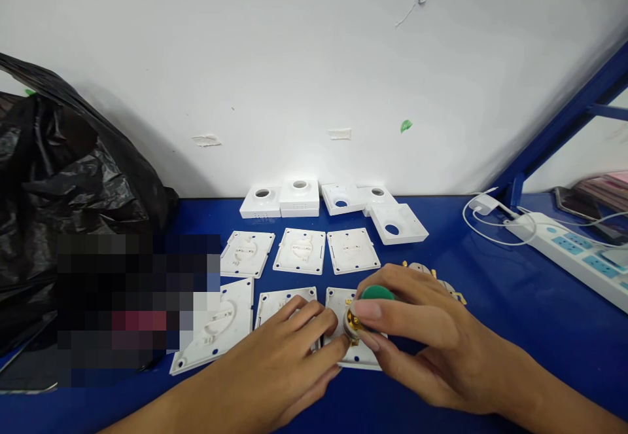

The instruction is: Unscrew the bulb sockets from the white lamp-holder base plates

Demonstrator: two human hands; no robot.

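In my right hand (417, 332) is a tool with a round green end (377, 292), gripped between closed fingers; its lower part is hidden. Below the fingertips, a small lamp socket core (352, 324) with brass-coloured metal parts stands on a white square base plate (338, 300). My left hand (299, 345) has its fingers bent and close together, the fingertips against the core's left side and the plate. Under the left fingers lies another base plate (265, 303), partly covered. Beyond my right hand, more socket cores with brass tabs (444, 283) lie on the blue table.
Several white plates (300, 251) lie in rows, one tilted plate (220, 323) at left. White square covers with round holes (299, 201) line the wall. A black plastic bag (83, 159) stands left; a power strip (574, 251) with white cables lies right. A blurred patch hides the lower left.
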